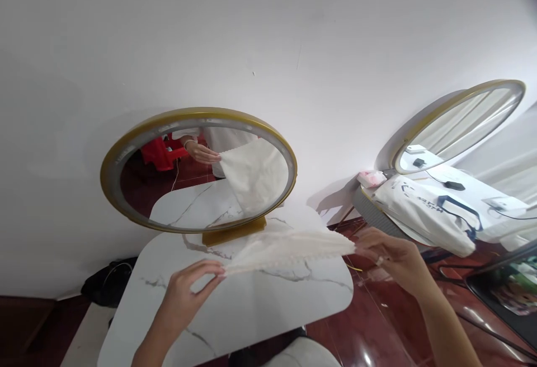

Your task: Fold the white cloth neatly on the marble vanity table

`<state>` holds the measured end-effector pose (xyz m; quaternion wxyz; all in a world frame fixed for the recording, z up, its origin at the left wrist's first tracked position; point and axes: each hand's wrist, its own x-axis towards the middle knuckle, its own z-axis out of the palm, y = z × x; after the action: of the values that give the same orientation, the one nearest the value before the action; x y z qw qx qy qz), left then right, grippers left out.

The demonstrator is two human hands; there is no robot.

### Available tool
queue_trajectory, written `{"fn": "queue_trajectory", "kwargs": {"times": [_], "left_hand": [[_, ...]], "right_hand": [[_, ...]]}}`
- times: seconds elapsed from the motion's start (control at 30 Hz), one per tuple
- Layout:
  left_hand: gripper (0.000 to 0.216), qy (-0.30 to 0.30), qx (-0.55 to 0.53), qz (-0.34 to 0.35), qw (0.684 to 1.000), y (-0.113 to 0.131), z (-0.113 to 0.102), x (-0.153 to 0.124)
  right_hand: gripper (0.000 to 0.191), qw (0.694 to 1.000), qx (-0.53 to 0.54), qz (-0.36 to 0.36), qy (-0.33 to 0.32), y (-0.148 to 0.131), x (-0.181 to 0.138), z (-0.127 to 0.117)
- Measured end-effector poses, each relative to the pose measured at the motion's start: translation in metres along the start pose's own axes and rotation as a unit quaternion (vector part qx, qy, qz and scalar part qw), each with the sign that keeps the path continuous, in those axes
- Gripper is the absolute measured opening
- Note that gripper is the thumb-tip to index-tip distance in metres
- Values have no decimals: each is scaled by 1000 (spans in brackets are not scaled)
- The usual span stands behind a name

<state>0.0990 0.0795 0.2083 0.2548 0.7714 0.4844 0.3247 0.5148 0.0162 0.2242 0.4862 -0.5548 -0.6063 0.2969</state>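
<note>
The white cloth (289,246) hung stretched between 2 hands, above the marble tabletop (251,305) and clear of it. The left hand (188,291) had pinched 1 corner in its grip; the right hand (394,258) had clenched the opposite edge. Held taut like that, the cloth stayed spread. Just beyond both grips stood the round gold-framed mirror (197,171), reflecting the cloth.

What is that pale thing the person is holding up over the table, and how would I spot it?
Find the round gold-framed mirror on the white marbled table. Just in front of its base, a thin cream cloth is stretched between the left hand and the right hand. Unlike the printed white bag on the next table, it is plain and held in the air.
</note>
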Motion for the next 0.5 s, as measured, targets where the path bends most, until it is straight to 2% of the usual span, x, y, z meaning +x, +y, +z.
{"fn": "queue_trajectory", "kwargs": {"times": [0.17,0.27,0.33,0.4,0.5], "left_hand": [[22,-114,-57,-50,991,11,3,-39],[21,-141,-72,-77,984,21,-4,-47],[21,-133,-72,-82,985,27,-7,-43],[22,-114,-63,-82,988,29,-5,-31],[23,-89,-34,-88,992,17,19,-2]], "right_hand": [[12,998,-35,39,-26,1,-58,-6],[8,996,-40,57,-50,1,-77,-16],[10,996,-40,71,-46,2,-74,-23],[15,995,-39,83,-37,8,-57,-28],[22,991,-46,104,-70,36,-11,-29]]}}
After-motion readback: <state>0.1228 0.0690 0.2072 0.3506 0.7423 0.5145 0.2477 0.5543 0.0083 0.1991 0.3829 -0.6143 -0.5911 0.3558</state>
